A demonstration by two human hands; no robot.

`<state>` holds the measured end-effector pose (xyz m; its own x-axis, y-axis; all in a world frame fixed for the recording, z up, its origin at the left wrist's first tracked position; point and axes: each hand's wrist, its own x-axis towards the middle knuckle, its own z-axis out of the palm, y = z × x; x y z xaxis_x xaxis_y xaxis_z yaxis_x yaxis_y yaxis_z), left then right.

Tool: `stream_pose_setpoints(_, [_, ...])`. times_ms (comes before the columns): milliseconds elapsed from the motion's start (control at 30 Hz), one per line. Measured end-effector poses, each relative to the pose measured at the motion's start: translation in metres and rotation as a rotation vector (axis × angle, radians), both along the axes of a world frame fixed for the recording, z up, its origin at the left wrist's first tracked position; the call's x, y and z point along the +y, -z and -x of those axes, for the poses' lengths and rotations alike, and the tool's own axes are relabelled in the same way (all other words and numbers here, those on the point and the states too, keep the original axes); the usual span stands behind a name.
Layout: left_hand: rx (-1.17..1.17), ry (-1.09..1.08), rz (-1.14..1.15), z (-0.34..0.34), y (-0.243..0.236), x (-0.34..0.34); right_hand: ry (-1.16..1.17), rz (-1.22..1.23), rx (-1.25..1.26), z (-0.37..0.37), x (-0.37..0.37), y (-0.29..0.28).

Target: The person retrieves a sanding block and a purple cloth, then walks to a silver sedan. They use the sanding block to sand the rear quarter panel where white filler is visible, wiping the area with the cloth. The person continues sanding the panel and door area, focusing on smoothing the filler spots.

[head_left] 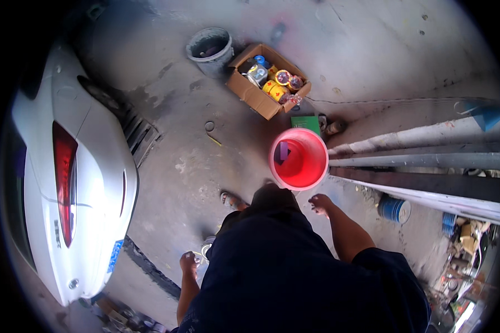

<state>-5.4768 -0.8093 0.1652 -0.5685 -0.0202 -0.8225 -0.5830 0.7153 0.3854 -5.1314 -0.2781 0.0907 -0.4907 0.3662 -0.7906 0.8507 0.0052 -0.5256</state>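
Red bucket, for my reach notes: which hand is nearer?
Right. The right hand is just below the red bucket in the picture; the left hand is farther, lower left.

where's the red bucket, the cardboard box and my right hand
red bucket (316, 159): head view, inner wall, right side
cardboard box (254, 96): head view, outer side wall
right hand (320, 203): head view, middle of the hand

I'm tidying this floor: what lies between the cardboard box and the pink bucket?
A green rectangular item, perhaps a box, lies between the cardboard box and the pink bucket, partly hidden by the bucket's rim; the head view shows it.
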Motion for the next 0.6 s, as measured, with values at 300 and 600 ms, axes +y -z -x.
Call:
stream_pose_setpoints(300, [0.091,0.003,-0.006,0.119,-0.012,0.081,0.360,0.054,-0.229,0.105,0.026,0.073])
stream_pose_setpoints(600, [-0.056,0.301,0.212,0.121,0.118,0.079,0.268,0.076,-0.100,0.171,0.105,0.365])
